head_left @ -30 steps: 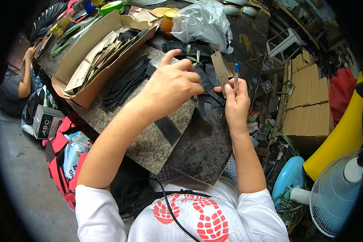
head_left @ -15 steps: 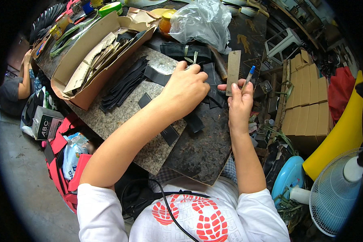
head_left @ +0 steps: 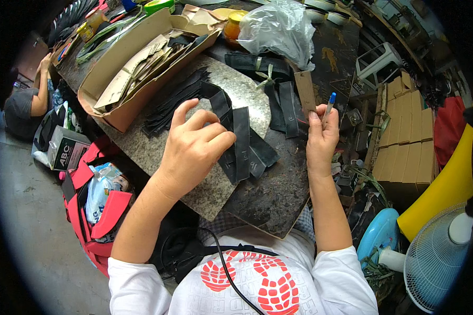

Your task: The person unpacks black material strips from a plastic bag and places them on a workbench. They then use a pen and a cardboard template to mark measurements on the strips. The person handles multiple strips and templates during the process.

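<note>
My left hand (head_left: 194, 144) hovers over the left part of the work surface, its fingers bent but apart. Beside its fingertips, several black strips (head_left: 242, 142) overlap in a loose fan, some with pale marks; whether the fingertips touch one is unclear. In my right hand (head_left: 323, 139) are a flat grey-brown strip template (head_left: 304, 90), held upright, and a pen (head_left: 329, 104) with a blue cap. More black strips (head_left: 288, 107) lie just left of the template. A stack of thin black strips (head_left: 176, 100) sits between my left hand and the cardboard box.
An open cardboard box (head_left: 118, 113) full of cut pieces stands at the far left of the stone slab (head_left: 207, 197). Toward the back are a clear plastic bag (head_left: 278, 31) and an orange jar (head_left: 233, 26). A white fan (head_left: 439, 262) is at right; another person (head_left: 23, 110) sits at far left.
My left hand has drawn back from the tied black strips toward the left and nearer me. Black strips now lie fanned beside it. The template in my right hand has tilted leftward.
</note>
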A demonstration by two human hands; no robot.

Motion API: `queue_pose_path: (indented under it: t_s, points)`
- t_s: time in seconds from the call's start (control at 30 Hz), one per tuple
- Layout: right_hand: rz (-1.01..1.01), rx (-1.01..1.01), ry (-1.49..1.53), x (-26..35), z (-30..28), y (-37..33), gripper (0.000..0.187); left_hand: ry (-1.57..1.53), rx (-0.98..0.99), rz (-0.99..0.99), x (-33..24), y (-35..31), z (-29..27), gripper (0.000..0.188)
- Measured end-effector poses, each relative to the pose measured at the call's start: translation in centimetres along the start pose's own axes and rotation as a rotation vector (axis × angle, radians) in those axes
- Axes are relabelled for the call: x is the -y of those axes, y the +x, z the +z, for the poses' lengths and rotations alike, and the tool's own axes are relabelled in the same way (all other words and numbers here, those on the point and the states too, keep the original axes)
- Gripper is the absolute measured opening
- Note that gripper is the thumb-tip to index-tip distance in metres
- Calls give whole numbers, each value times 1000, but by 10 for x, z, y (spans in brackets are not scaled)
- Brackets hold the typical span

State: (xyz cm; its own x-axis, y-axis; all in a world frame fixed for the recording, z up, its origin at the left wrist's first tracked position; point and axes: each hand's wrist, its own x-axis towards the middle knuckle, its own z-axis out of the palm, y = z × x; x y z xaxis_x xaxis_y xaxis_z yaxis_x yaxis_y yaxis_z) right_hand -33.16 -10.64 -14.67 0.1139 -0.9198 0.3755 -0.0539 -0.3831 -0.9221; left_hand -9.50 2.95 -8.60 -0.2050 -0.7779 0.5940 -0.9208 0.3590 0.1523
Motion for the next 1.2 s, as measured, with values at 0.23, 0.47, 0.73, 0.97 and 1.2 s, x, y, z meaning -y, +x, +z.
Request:
queue_pose_path:
  t_s: [0.23,0.47,0.73,0.97,1.2]
  points:
    - [-19,79,-91,24,1,-13,13,-113,19,-127,0,-28,-11,27]
    - [253,351,135,58,9,-36,15,-241,-25,-491,-9,-20,1,31]
    - [231,463,131,48,18,-49,10,-541,-193,-615,-16,-10,1,37]
    - [52,317,-158,50,13,-43,12,-487,-31,-764,-15,-41,-28,34]
    - [-75,670,-289,69,29,-54,16,-516,-90,-590,-22,-47,-29,37]
